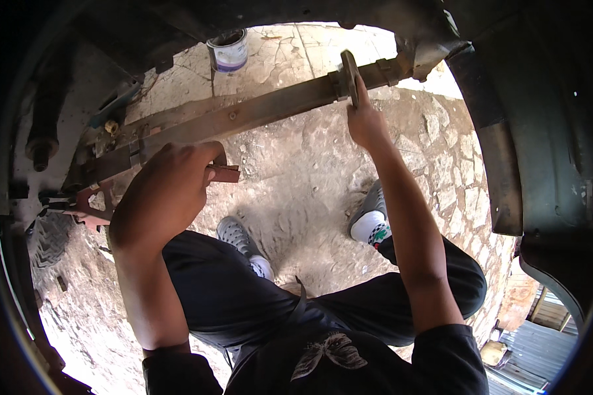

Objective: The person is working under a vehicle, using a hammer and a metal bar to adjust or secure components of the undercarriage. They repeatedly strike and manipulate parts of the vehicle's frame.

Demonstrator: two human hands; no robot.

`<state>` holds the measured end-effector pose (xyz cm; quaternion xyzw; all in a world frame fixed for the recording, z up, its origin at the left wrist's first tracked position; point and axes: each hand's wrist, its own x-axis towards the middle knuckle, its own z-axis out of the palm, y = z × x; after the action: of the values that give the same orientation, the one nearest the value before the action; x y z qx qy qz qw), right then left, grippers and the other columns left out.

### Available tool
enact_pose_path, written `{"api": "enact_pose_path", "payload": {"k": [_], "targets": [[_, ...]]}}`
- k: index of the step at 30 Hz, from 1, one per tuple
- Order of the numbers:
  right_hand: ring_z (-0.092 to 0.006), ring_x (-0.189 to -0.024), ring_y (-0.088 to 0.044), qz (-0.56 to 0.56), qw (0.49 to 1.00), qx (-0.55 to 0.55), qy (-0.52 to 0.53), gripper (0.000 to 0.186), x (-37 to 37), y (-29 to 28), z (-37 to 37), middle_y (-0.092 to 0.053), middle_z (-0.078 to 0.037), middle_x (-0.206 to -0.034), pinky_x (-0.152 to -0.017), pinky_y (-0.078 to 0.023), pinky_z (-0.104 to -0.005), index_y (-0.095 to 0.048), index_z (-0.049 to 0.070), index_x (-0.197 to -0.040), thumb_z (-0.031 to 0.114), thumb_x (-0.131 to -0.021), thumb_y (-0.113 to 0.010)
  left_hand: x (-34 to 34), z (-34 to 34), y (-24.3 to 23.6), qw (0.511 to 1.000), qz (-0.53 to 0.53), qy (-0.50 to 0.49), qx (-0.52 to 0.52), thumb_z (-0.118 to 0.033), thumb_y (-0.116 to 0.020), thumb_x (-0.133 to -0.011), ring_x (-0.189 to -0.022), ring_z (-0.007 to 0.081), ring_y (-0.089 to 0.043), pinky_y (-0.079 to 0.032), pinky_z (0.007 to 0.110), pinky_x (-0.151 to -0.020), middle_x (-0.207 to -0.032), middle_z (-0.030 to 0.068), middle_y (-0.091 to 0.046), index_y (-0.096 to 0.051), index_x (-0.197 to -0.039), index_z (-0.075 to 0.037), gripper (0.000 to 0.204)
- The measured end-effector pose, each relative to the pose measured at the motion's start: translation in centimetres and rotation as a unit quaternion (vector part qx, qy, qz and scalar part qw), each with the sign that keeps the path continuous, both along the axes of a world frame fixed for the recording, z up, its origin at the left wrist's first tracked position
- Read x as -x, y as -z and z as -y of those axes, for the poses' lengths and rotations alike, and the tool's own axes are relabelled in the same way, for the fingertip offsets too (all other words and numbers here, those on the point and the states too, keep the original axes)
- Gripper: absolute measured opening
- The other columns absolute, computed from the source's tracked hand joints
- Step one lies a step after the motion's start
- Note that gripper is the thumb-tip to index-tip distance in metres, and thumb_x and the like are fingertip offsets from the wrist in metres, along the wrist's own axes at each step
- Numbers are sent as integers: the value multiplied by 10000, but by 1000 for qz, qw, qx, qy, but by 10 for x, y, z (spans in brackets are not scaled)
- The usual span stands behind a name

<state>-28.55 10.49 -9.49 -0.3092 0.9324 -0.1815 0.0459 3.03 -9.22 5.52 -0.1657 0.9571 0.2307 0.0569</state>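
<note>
In my left hand [174, 181] is a small reddish folded piece [224, 174], apparently sandpaper, pinched near the lower edge of a long metal beam [244, 115]. My right hand [366, 118] grips an upright, flat, dark oblong object [347, 66] with a light edge, which I cannot identify, over the beam near a bracket at its right part. The beam runs slanting under the dark metal vehicle body, from lower left to upper right.
A paint can [227, 58] stands on pale paving behind the beam. Dark metal panels [540, 164] arch close on the right. A cylindrical part [43, 131] hangs at left. My shoes [234, 237] rest on rough ground [296, 197]; corrugated sheets [534, 352] lie lower right.
</note>
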Motion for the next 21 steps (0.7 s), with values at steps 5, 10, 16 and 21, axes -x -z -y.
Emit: {"api": "enact_pose_path", "payload": {"k": [5,10,16,21], "targets": [[-543,-794,-678,21,999,3,31,832,-59,4,-46,-671,-385,-862,-715,-545,-599,-7,190,-1645,185,-998,-532,-6,1,-6,999,41,-28,7,-10,-631,-929,-987,425,-678,-505,484,-860,-961,241,-707,-699,-1029,-16,120],[-594,-917,-649,31,999,7,33,813,-5,2,-3,-672,-393,-1015,-827,-535,-608,-21,268,-1638,204,-1016,-539,-3,-2,-7,1000,28,-11,3,-19,-639,-929,-969,432,-679,-503,489,-856,-946,240,-704,-696,-1033,-14,119],[-541,-935,-672,23,998,-53,21,805,17,-7,9,-685,-365,-1016,-847,-537,-581,3,233,-1640,232,-1024,-515,-1,-6,-12,1000,21,-16,5,-8,-632,-928,-982,425,-679,-503,486,-862,-951,240,-709,-684,-1023,-2,109],[-534,-793,-679,18,999,-30,-7,827,-38,-11,-36,-692,-349,-934,-723,-546,-592,-3,178,-1642,177,-999,-524,-10,-3,-9,997,-71,24,-35,60,-562,-866,-908,438,-686,-527,524,-803,-872,268,-689,-648,-912,24,104]]}}
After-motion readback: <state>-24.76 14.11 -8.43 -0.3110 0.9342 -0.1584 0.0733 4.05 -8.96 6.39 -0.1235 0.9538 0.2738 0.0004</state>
